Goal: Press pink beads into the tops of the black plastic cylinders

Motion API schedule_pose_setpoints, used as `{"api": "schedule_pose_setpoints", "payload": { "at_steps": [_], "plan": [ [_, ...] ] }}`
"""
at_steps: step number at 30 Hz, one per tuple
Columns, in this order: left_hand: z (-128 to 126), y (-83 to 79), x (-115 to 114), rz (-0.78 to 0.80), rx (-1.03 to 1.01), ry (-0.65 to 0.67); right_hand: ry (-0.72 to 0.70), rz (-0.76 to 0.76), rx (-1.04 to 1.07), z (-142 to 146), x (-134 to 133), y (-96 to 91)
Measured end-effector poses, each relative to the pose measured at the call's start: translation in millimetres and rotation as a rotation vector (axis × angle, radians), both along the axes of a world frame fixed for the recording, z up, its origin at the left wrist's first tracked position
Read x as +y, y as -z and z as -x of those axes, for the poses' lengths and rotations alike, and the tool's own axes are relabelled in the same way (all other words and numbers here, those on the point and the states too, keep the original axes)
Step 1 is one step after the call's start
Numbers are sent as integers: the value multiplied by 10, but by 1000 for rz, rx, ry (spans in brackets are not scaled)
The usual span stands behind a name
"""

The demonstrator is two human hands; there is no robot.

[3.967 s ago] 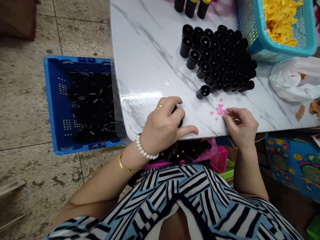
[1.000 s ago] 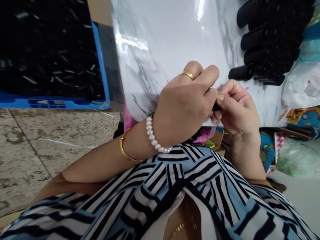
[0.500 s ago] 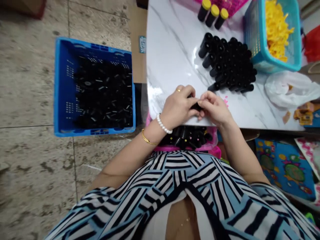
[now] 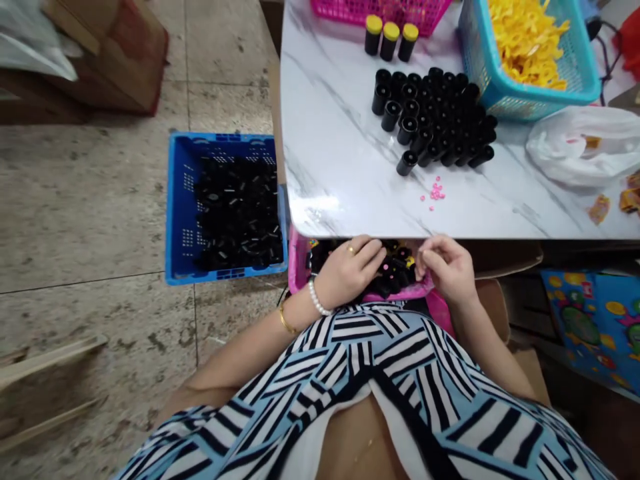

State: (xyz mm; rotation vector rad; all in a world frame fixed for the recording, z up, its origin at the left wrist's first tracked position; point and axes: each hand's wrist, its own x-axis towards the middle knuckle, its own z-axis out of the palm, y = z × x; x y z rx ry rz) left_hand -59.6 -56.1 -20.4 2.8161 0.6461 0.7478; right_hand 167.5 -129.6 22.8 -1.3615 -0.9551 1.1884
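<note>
My left hand (image 4: 351, 269) lies over a pink basket (image 4: 299, 267) at the table's front edge, palm down, its fingers side by side and slightly bent. Small black plastic parts (image 4: 387, 283), some with pink or yellow dots, fill the basket; what is under my left palm is hidden. At the basket's right end my right hand (image 4: 449, 268) has its fingers curled and thumb drawn in; whether a small piece is between them cannot be made out. Tiny pink rings (image 4: 436, 192) lie loose on the table beyond my hands.
Several black cylinders (image 4: 430, 117) stand grouped on the marbled table (image 4: 333, 133), with three yellow-capped ones (image 4: 390, 41) behind. Farther back are a teal basket (image 4: 533, 103) of yellow pieces and a pink basket (image 4: 345, 10). A white plastic bag (image 4: 583, 147) lies right; a blue crate (image 4: 173, 213) sits left.
My hands were together on the table around a small black part. They have moved apart and down to the pink basket. The view has shifted too.
</note>
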Motion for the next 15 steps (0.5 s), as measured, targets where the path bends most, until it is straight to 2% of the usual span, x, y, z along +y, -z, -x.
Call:
{"api": "schedule_pose_setpoints", "payload": {
  "at_steps": [2,4,6,8,11,15],
  "plan": [
    [1,122,-105,-5,12,-26,106,-27,-83,-98,-139,-16],
    [-13,155,-122,20,-17,-37,219,-87,-199,-246,-91,-40],
    [-36,75,-81,78,-93,-24,325,-137,-387,-435,105,-48],
    [-73,-83,12,164,-195,-35,392,-139,-627,-621,370,-24],
    [-167,-328,257,244,-271,-124,333,-109,-927,-798,733,48],
    [-335,-464,652,193,-107,-187,217,-78,-1150,-844,945,101]
  ]
}}
